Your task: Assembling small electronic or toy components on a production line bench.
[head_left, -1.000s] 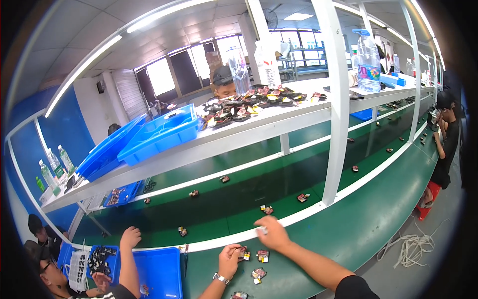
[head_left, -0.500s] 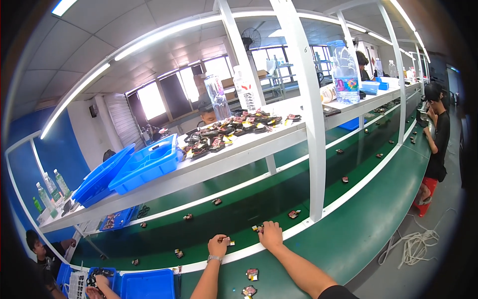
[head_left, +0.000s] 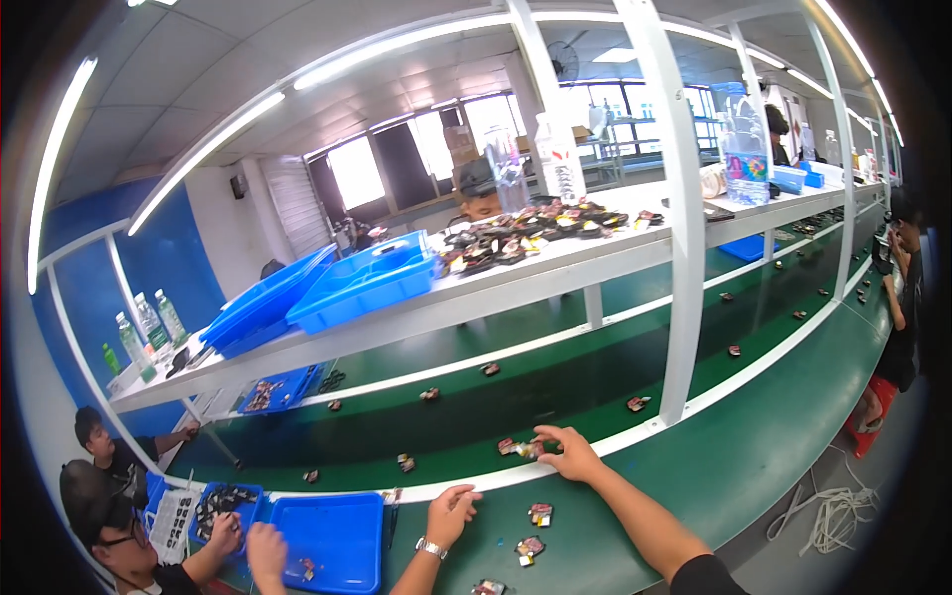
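My right hand (head_left: 570,456) reaches over the white rail to the near side of the dark green belt. Its thumb and fingertips are around a small red-and-dark part (head_left: 534,449) with a pale yellow label. Touching or almost touching it on the left is a similar part (head_left: 507,446). My left hand (head_left: 452,510), with a watch at the wrist, hovers near the rail, fingers loosely bent and apart, nothing visible in them. On the green tabletop between my forearms lie further such parts (head_left: 531,548).
A co-worker's blurred hand (head_left: 266,555) is over a blue tray (head_left: 372,540) at lower left. More parts (head_left: 637,404) are scattered along the belt. A white post (head_left: 684,297) rises right of my hands. The shelf above holds blue trays (head_left: 362,283), a heap of parts (head_left: 535,233) and bottles.
The view has swung left. My left hand has let go of a small part and drawn back toward me. My right hand has moved its part left, beside that one. A co-worker leans into view.
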Tool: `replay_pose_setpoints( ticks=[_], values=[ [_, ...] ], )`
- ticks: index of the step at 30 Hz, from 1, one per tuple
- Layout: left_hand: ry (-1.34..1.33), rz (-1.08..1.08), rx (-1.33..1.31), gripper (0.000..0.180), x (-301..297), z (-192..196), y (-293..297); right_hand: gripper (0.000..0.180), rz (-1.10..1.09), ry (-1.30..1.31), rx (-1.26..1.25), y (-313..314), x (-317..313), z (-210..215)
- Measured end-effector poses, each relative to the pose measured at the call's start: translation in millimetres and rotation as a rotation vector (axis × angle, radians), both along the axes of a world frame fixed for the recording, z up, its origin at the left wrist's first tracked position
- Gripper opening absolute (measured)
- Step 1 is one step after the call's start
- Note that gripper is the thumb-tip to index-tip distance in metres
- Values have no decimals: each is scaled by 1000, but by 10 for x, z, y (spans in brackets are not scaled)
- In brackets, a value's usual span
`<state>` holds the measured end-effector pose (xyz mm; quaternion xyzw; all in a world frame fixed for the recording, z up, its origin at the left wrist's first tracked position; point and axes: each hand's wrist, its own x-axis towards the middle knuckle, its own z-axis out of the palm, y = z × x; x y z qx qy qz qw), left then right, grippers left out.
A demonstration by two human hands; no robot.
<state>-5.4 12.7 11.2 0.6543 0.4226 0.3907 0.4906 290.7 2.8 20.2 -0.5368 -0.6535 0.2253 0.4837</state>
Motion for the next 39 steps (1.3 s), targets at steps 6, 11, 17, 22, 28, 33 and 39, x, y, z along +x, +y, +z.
replay_pose_setpoints(
  ticks=[6, 11, 17, 22, 28, 33, 39],
  values=[
    [-335, -544, -584, 46, -60, 77, -62, 61, 496, -281, 6, -516, -610, 559],
    [-443, -531, -555, 38, -12, 67, -129, 54, 418, -390, 7, -554, -698, 530],
    [-492, -349, -460, 37, 62, 93, -223, 44, 358, -400, 239, -590, -746, 331],
    [-500, -305, -427, 37, 104, 0, -253, 34, 349, -507, 268, -530, -733, 224],
    [-409, -281, -398, 33, 148, -53, -277, 17, 353, -500, 214, -484, -732, 177],
    [-406, -346, -371, 35, 112, -80, -265, 12, 300, -414, 161, -495, -807, 102],
    [-367, -370, -353, 36, 108, -48, -266, 13, 251, -339, 101, -554, -870, 90]
  ],
)
